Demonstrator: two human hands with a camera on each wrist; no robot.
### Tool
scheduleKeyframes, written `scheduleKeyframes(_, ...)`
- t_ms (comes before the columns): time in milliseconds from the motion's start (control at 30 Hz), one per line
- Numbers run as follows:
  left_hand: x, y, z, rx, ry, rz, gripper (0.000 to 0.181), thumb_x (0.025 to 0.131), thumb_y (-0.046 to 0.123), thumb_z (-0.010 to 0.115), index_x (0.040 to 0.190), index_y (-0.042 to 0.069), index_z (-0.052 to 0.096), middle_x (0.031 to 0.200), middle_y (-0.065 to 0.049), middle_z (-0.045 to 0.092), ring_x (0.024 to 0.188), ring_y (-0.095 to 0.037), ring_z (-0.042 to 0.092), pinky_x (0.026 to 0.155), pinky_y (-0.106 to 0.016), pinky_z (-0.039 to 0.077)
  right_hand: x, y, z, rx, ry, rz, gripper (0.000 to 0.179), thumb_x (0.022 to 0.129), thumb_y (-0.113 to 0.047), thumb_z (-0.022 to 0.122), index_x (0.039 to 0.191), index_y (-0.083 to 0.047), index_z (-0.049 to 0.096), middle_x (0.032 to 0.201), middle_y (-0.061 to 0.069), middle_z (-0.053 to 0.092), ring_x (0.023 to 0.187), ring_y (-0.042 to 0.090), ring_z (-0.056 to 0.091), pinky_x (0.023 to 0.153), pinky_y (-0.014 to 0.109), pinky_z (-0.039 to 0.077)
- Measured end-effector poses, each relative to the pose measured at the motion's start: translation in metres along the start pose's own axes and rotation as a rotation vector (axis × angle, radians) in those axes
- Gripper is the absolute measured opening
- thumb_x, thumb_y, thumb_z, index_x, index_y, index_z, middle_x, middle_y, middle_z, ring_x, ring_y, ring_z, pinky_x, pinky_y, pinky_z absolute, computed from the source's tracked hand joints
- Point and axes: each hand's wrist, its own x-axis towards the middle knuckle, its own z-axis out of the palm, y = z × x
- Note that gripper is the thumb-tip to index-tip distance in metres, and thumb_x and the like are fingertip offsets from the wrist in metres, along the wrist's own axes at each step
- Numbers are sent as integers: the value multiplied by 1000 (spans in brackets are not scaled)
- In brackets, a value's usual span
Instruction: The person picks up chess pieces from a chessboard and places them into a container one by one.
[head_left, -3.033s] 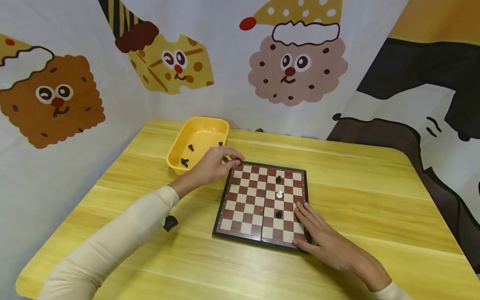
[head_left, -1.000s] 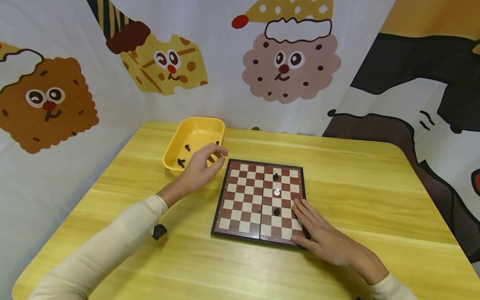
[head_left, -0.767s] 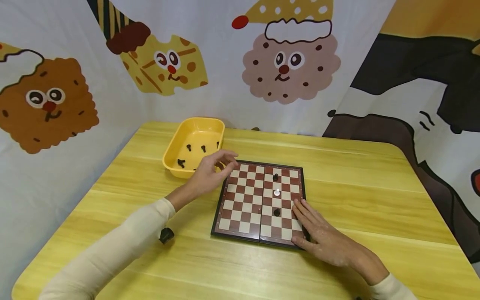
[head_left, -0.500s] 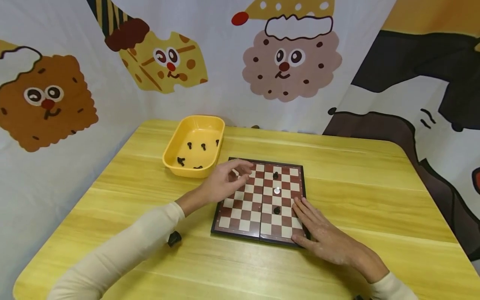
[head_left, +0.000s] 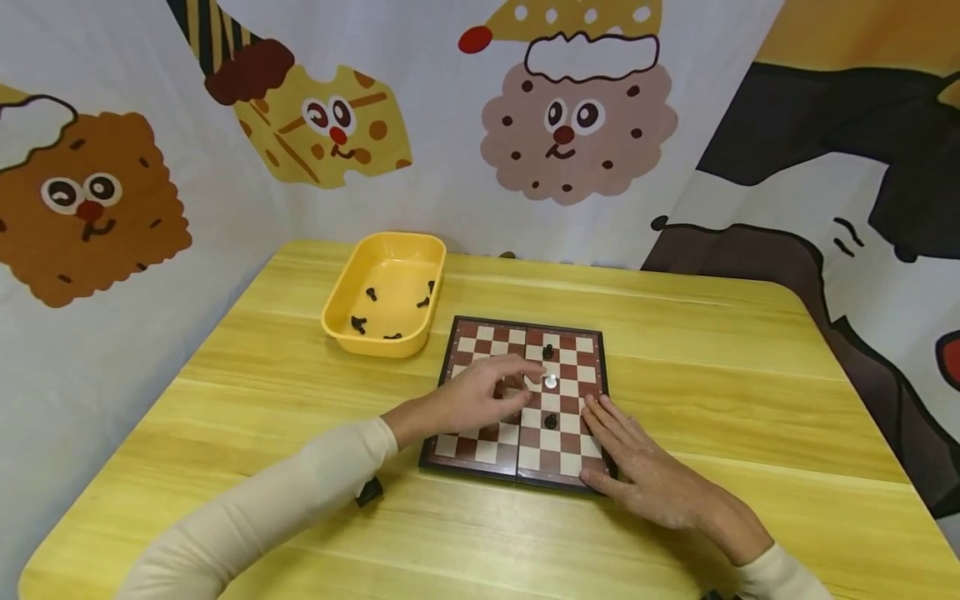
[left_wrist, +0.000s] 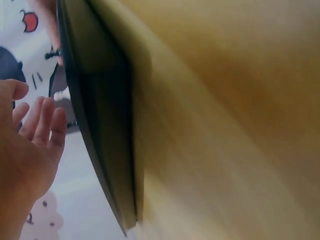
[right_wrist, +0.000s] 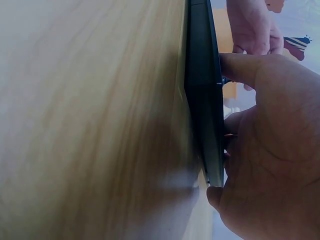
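A folding magnetic chessboard (head_left: 487,468) lies on the table, with two black chess pieces (head_left: 551,421) and a white chess pawn (head_left: 551,382) on its right half. My left hand (head_left: 480,393) hovers over the middle of the board, fingers loosely bent and fingertips close to the white pawn. In the left wrist view its fingers (left_wrist: 42,125) are apart with nothing between them. My right hand (head_left: 645,475) rests on the board's right edge, fingers laid flat over the border squares. In the right wrist view the thumb (right_wrist: 240,67) lies across the board's rim.
A yellow plastic tray (head_left: 375,344) stands behind and left of the board, with several black chess pieces (head_left: 358,323) lying in it. The wood-grain table (head_left: 720,358) meets a cartoon-printed cloth (head_left: 450,167) at the back and left.
From the board's far left corner, my left hand went to the tray, then right across the board to the white pawn. A black piece in the tray shifted right. My right hand stayed put.
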Motion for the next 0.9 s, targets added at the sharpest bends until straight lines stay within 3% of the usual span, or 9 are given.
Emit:
scheduleKeyframes(200, 3, 10, 11, 70, -114, 18, 35, 102, 19, 64, 136, 11, 64, 136, -2, 61, 116, -9, 58, 95, -26, 50, 0, 0, -1, 3, -4, 0, 81, 104, -53, 51, 163, -9, 19, 170, 4, 6, 154, 27, 0, 118, 60, 11)
scheduleKeyframes(367, 8, 13, 16, 123, -180, 68, 37, 102, 20, 65, 137, 10, 64, 132, -1, 63, 102, -7, 60, 87, -21, 51, 0, 1, 0, -7, 0, -4, 80, 104, -53, 51, 163, -9, 19, 170, 4, 6, 154, 27, 0, 119, 59, 11)
scheduleKeyframes(467, 9, 13, 18, 220, -211, 87, 35, 103, 21, 65, 135, 8, 66, 132, -4, 63, 108, -6, 59, 94, -19, 47, 1, 0, 0, -20, -3, -5, 80, 104, -53, 50, 163, -8, 19, 170, 4, 6, 154, 27, 0, 119, 59, 10)
scheduleKeyframes(633, 13, 11, 21, 293, -218, 105, 27, 103, 18, 64, 127, 6, 70, 124, -3, 67, 104, -5, 60, 96, -17, 44, 1, 0, -1, -30, -11, -1, 80, 104, -53, 50, 163, -7, 19, 170, 5, 6, 154, 26, -1, 119, 59, 10)
scheduleKeyframes(900, 20, 11, 23, 314, -196, 115, 19, 102, 15, 65, 117, 8, 75, 120, -1, 71, 126, -17, 57, 110, -24, 35, 1, 0, 0, -32, -10, -4, 80, 105, -53, 49, 163, -6, 18, 170, 6, 6, 154, 27, -1, 118, 61, 9)
